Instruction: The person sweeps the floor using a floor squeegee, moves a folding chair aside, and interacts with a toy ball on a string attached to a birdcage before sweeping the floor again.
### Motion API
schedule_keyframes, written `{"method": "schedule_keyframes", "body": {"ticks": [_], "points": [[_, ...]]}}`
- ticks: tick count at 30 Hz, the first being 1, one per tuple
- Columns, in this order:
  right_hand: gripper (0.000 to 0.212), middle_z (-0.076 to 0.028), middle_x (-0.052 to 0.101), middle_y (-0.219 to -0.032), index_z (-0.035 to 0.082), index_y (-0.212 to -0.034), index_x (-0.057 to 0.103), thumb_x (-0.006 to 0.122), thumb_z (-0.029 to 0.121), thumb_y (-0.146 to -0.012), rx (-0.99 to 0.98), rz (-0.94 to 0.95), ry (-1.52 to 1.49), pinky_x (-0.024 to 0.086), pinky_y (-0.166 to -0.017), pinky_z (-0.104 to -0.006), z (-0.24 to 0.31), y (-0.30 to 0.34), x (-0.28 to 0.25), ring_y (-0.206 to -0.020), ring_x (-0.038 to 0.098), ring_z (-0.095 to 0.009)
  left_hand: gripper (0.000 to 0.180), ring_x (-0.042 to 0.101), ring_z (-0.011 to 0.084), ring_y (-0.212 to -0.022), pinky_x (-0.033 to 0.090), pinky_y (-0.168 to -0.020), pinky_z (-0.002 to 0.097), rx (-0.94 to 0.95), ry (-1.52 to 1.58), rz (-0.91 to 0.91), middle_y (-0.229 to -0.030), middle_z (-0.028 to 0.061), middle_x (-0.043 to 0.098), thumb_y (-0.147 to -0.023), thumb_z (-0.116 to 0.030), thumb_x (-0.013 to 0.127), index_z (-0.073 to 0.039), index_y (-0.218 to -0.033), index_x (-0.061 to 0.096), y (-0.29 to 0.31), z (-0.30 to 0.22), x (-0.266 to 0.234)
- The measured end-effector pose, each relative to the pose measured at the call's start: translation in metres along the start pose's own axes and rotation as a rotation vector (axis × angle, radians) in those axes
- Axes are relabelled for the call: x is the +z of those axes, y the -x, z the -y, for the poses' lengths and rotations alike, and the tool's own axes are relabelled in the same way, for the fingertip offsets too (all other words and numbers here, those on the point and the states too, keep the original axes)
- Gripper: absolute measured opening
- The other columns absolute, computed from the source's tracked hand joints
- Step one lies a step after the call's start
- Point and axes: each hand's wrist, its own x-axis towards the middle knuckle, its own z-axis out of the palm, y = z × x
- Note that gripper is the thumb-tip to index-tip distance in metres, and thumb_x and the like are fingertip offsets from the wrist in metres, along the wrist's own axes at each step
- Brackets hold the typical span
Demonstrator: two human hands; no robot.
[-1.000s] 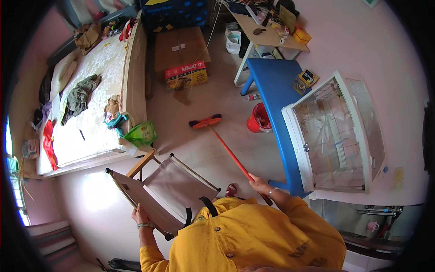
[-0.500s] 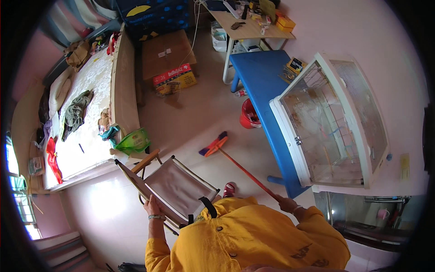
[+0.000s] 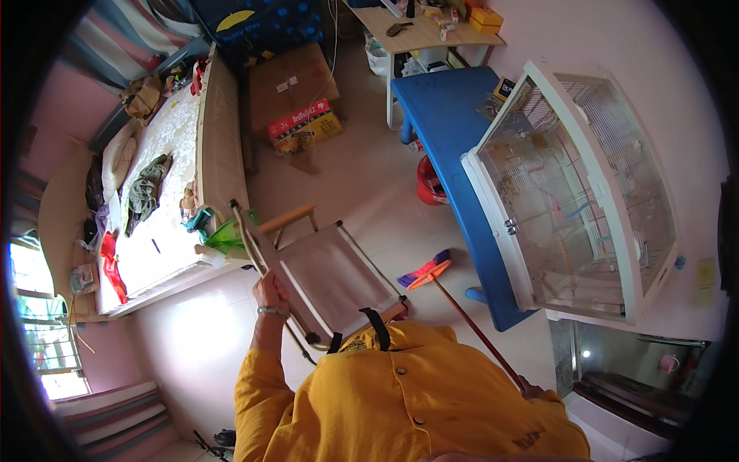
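Note:
My left hand point(image 3: 271, 293) is closed round the metal frame of a folding chair point(image 3: 332, 271) with a beige fabric seat and wooden armrests. The chair stands in front of me, a little to the left, close to the bed. At the lower right, my right hand point(image 3: 531, 390) grips the far end of a broom's handle; my sleeve partly hides the fingers. The broom point(image 3: 477, 331) has a thin red-brown stick and an orange head with purple and red bristles, which rests on the floor between the chair and a blue table point(image 3: 445, 115).
A glass-sided white cage point(image 3: 558, 200) sits on the blue table, with a red bucket point(image 3: 431, 185) beside it. On the left is a bed point(image 3: 165, 208) with clothes and a green basket point(image 3: 229, 236). Cardboard boxes point(image 3: 289, 83) and a desk point(image 3: 431, 35) stand farther back.
The broom head has moved right and nearer to me, as my right hand drew back. My left hand has moved forward with the chair's frame, and the chair has shifted forward.

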Motion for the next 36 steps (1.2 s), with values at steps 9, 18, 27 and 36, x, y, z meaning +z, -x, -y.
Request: {"method": "schedule_keyframes", "body": {"ticks": [9, 18, 27, 36], "points": [[0.068, -0.011, 0.062, -0.076, 0.018, -0.137, 0.031, 0.059, 0.022, -0.075, -0.136, -0.237, -0.262, 0.049, -0.064, -0.0354, 0.079, -0.044, -0.002, -0.067, 0.061, -0.024, 0.023, 0.033, 0.0078, -0.035, 0.024, -0.03, 0.0245, 0.01, 0.015, 0.243, -0.049, -0.004, 0.036, -0.081, -0.012, 0.056, -0.013, -0.063, 0.041, -0.04, -0.025, 0.125], [0.065, -0.01, 0.062, -0.075, 0.017, -0.135, 0.034, 0.059, 0.022, -0.075, -0.214, -0.331, -0.41, 0.049, -0.064, -0.0353, 0.251, -0.061, -0.043, -0.067, 0.061, -0.024, 0.018, 0.04, 0.0141, -0.034, 0.029, -0.03, 0.0296, 0.115, -0.085, 0.336, -0.049, 0.0005, 0.043, -0.079, -0.015, 0.061, -0.007, -0.07, 0.048, -0.135, -0.007, 0.224], [0.063, -0.01, 0.062, -0.074, 0.016, -0.133, 0.036, 0.059, 0.022, -0.075, -0.142, -0.364, -0.515, 0.049, -0.064, -0.0352, 0.375, -0.041, -0.043, -0.066, 0.06, -0.023, 0.017, 0.043, 0.0132, -0.036, 0.03, -0.031, 0.0296, 0.088, -0.245, 0.205, -0.049, 0.0013, 0.045, -0.078, -0.01, 0.061, -0.004, -0.067, 0.049, -0.28, -0.02, 0.183], [0.06, -0.01, 0.061, -0.074, 0.015, -0.131, 0.039, 0.059, 0.022, -0.075, -0.052, -0.353, -0.531, 0.049, -0.064, -0.0351, 0.415, -0.011, -0.018, -0.065, 0.06, -0.023, 0.027, 0.043, 0.0125, -0.047, 0.035, -0.044, 0.0322, 0.391, -0.511, 0.04, -0.05, 0.0023, 0.047, -0.074, -0.017, 0.065, 0.002, -0.059, 0.053, -0.396, -0.018, 0.048]]}}
